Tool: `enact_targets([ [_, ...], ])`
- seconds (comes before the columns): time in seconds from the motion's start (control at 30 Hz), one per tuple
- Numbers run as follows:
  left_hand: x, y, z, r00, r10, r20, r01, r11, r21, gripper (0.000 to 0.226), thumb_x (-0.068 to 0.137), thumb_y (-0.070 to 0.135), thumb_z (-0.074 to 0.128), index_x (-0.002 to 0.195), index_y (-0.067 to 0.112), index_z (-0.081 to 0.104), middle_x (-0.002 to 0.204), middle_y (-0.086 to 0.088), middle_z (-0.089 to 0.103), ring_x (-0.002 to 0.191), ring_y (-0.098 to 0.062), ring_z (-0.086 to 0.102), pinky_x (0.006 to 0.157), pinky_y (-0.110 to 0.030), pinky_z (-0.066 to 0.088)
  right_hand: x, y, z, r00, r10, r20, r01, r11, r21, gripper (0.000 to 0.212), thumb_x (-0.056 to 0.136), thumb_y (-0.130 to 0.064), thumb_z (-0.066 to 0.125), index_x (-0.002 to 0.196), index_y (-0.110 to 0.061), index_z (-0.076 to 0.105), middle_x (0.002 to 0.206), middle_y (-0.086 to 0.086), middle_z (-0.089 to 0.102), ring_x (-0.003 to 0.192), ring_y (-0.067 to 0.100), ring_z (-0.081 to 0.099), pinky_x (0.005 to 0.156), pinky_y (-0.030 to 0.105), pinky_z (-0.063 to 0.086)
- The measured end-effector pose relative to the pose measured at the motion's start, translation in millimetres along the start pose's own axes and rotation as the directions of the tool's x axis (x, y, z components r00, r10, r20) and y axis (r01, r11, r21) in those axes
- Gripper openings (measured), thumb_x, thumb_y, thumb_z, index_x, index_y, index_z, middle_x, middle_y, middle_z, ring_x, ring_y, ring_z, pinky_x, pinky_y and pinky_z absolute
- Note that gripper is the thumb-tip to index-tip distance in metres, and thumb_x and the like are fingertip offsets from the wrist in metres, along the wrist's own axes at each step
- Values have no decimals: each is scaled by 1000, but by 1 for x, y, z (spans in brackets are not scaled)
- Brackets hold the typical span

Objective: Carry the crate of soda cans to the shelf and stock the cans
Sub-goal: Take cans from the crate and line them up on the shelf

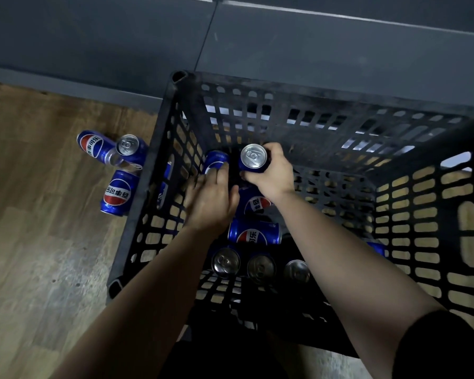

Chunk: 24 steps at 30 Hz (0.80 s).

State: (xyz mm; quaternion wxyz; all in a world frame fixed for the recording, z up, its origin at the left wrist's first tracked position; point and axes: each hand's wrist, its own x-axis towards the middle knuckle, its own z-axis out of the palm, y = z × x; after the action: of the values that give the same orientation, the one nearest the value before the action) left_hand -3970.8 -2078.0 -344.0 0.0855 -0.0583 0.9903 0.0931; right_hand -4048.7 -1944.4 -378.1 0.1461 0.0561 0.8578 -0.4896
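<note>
A black slotted plastic crate (159, 149) stands on the floor against a dark shelf base. Both my arms reach down into it. My right hand (271, 170) grips an upright blue soda can (253, 157) with its silver top showing. My left hand (211, 195) curls its fingers onto another blue can (215, 161) at the crate's far left corner. Below the hands lie two cans on their sides (255, 233), and three upright cans (260, 266) stand near the front wall.
Three blue cans (118, 192) sit on the wooden floor (39, 242) left of the crate, two lying and one upright (129, 146). The dark grey shelf base (257, 36) runs across the top of the view.
</note>
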Motion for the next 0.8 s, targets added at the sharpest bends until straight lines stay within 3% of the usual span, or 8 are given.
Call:
enact_targets([
  [0.07, -1, 1, -3, 1000, -5, -10, 5, 1000, -12, 52, 96, 40, 37, 143, 16, 34, 134, -8, 51, 121, -24, 48, 108, -41, 26, -2, -1, -7, 1000, -25, -9, 25, 999, 29, 67, 65, -23, 87, 121, -21, 51, 102, -12, 63, 96, 10, 60, 73, 14, 41],
  [0.2, -4, 3, -16, 997, 73, -31, -72, 997, 28, 52, 97, 38, 39, 141, 11, 39, 130, -12, 53, 118, -28, 50, 106, -45, 28, -8, -9, -30, 998, -61, -4, 61, 997, 52, 69, 64, -29, 89, 122, -23, 51, 111, -10, 65, 103, 10, 61, 88, 24, 48],
  [0.4, -13, 16, -59, 991, 127, -47, -126, 992, 23, 53, 94, 37, 34, 135, 6, 47, 122, -16, 58, 111, -34, 55, 98, -47, 39, -36, -32, -75, 999, -29, -22, 31, 995, 98, 66, 62, -28, 90, 117, -24, 54, 108, -12, 66, 101, 6, 62, 86, 20, 49],
  [0.5, -23, 28, -95, 987, 161, -24, -160, 986, 41, 59, 90, 41, 26, 134, 8, 48, 122, -13, 59, 109, -32, 56, 96, -46, 40, -57, -56, -104, 1000, 6, -20, -4, 995, 97, 68, 60, -31, 91, 118, -25, 55, 106, -13, 67, 98, 3, 63, 84, 18, 49],
  [0.8, -60, 75, -247, 967, 253, -10, -252, 966, 62, 59, 90, 39, 28, 131, 5, 53, 119, -13, 61, 108, -32, 57, 99, -47, 40, -131, -179, -207, 998, 51, -44, -46, 995, 92, 67, 60, -31, 91, 115, -26, 55, 106, -14, 68, 96, 3, 64, 87, 19, 49],
])
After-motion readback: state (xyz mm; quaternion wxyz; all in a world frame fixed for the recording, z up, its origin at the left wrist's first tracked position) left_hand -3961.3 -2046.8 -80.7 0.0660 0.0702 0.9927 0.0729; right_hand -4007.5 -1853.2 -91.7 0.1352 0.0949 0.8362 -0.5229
